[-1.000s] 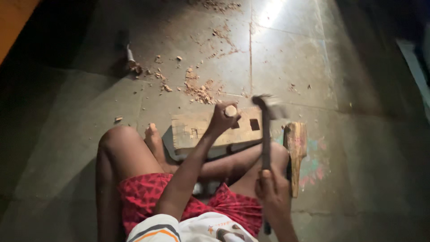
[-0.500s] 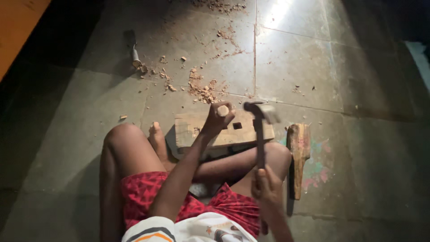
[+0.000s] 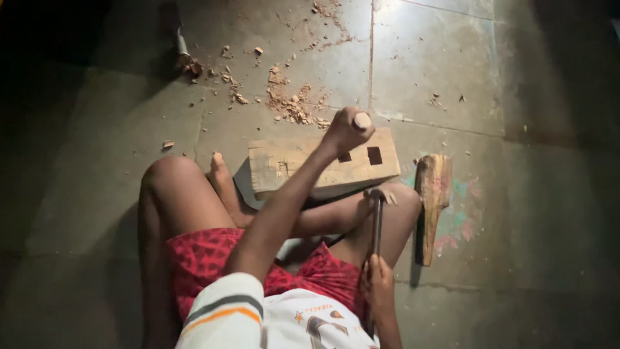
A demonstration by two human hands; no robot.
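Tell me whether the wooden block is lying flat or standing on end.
Lying flat: the wooden block rests on the floor with its broad face and two square holes facing up.

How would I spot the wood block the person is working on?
Find the person's bare legs folded on the grey stone floor. Just past the shins lies a pale rectangular wood block, with the left hand pressing a chisel handle onto it. Unlike the rough wood piece beside it, it has two square holes.
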